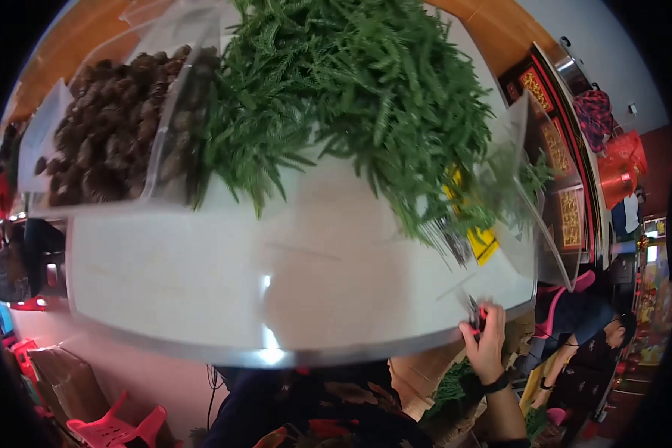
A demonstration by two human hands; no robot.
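At the front right edge of the white table, my right hand (487, 345) is closed around a small pair of red-handled pliers (473, 308), whose dark jaws point away from me over the tabletop. A black band sits on that wrist. Beyond the pliers lie several thin dark wires (449, 240) and a yellow packet (484, 245), partly under green sprigs. A large heap of green artificial fir-like sprigs (366, 82) covers the far side of the table. My left hand does not show.
A clear bin of brown pine cones (119, 127) stands at the far left. On the right is a clear plastic container (534, 194). Below the table edge are an open cardboard box (425, 373) with greenery and pink chairs (119, 425). Another person (586, 328) bends down at the right.
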